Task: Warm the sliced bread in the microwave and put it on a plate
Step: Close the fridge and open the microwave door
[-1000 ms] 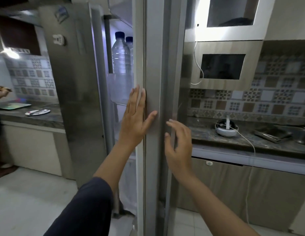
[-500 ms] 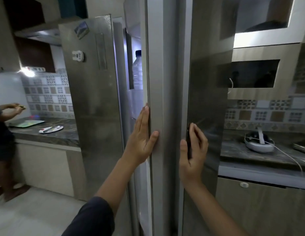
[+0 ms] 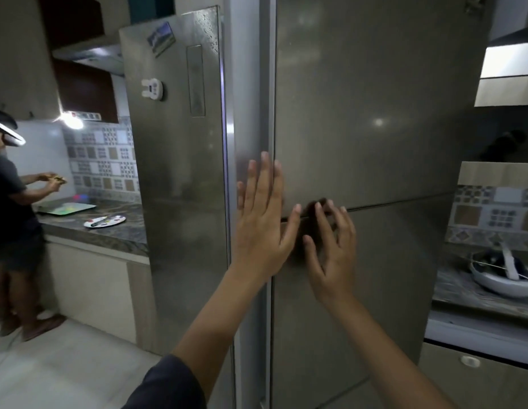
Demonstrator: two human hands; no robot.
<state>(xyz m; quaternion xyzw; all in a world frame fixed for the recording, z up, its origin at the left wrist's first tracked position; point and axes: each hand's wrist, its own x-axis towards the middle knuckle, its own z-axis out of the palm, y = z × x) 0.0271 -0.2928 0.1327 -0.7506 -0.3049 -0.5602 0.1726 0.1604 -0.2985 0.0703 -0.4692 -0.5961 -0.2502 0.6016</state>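
Your left hand point(image 3: 261, 219) lies flat and spread on the edge of the fridge door point(image 3: 360, 113), fingers straight up, pinching nothing. Your right hand point(image 3: 330, 246) is just beside it, fingers loosely fanned and curled toward the dark handle recess point(image 3: 311, 206) at the seam between the upper and lower panels; its fingertips sit at or just off the steel, and you hold nothing there either. The risk here is your own fingers: the left door point(image 3: 174, 172) stands right beside your left hand with only a thin lit gap between the two, so a hard push could nip a fingertip in that seam, or leave the door bouncing back ajar. A slap with the palm could also shake loose the magnet point(image 3: 161, 38) up and to the left. As for the bread, you cannot see it anywhere: neither hand carries it, and no slice or microwave shows nearby. The only plate point(image 3: 105, 222) in sight sits on the desk point(image 3: 109, 234) well to the left of your left hand, already holding utensils, beside another person point(image 3: 12, 202).
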